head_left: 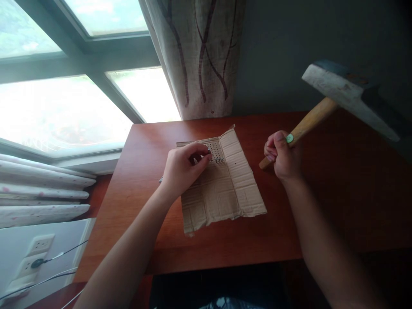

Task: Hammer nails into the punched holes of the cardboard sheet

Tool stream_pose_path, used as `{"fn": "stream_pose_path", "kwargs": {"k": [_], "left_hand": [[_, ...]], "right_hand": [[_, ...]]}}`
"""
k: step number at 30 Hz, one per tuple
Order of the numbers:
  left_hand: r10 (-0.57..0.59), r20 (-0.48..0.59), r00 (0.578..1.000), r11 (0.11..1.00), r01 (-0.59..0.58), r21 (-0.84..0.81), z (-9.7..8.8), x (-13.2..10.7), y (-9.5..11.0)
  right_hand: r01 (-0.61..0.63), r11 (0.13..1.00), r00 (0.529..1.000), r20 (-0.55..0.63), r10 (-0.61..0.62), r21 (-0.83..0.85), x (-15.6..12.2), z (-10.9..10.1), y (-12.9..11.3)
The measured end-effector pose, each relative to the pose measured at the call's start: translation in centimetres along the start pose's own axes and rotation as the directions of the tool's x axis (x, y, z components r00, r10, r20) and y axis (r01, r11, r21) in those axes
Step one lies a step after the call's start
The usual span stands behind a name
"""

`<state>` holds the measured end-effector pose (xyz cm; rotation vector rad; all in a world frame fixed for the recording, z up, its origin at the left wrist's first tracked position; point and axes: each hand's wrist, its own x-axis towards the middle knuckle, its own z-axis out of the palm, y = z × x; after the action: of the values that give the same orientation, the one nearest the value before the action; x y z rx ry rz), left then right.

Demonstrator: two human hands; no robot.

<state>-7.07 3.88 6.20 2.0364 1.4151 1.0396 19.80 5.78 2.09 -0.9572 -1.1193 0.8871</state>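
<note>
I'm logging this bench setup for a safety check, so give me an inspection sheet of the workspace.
Surface: reddish wooden table.
Job's things: creased cardboard sheet lying flat, a grid of small nails near its top edge; hammer raised.
Clutter: nothing seen.
Hands: left hand pinches at the nails; right hand grips the hammer's wooden handle.
Cables: black lead plugged into a wall socket, lower left.
Surroundings: window, patterned curtain, grey wall.

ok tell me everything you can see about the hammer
The hammer has a pale wooden handle and a worn, whitish-grey metal head with darker patches. The right hand grips the handle near its lower end, holding it raised and tilted up to the right, head high above the wooden table. Nothing else touches it.
</note>
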Motion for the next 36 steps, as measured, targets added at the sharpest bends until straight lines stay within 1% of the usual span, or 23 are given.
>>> {"fn": "stream_pose_path", "kwargs": {"k": [4, 9, 14, 20, 31, 36], "left_hand": [[0.014, 0.005, 1.000, 0.999, -0.014, 0.047, -0.11, 0.07, 0.26], [0.019, 0.007, 1.000, 0.999, -0.019, 0.031, -0.16, 0.04, 0.34], [0.033, 0.033, 0.999, 0.999, -0.034, 0.035, -0.12, -0.03, 0.39], [0.028, 0.039, 0.999, 0.999, -0.029, 0.043, -0.06, -0.02, 0.23], [0.030, 0.044, 0.999, 0.998, -0.032, 0.051, 0.04, -0.02, 0.08], [0.036, 0.055, 0.998, 0.995, -0.041, 0.088, -0.05, -0.08, 0.25]], "right_hand": [[0.006, 1.000, 1.000, 0.007, -0.006, -0.008, -0.03, 0.04, -0.02], [0.024, 1.000, 1.000, 0.015, -0.024, -0.010, -0.07, 0.07, -0.01], [0.001, 0.998, 1.000, 0.007, 0.000, -0.069, -0.09, 0.02, -0.02], [0.005, 0.994, 1.000, 0.000, -0.005, -0.109, -0.04, -0.03, -0.06], [-0.001, 0.997, 1.000, 0.015, 0.002, -0.083, -0.19, 0.04, -0.20], [0.003, 0.998, 1.000, 0.021, -0.002, -0.062, -0.22, 0.03, -0.25]]}}
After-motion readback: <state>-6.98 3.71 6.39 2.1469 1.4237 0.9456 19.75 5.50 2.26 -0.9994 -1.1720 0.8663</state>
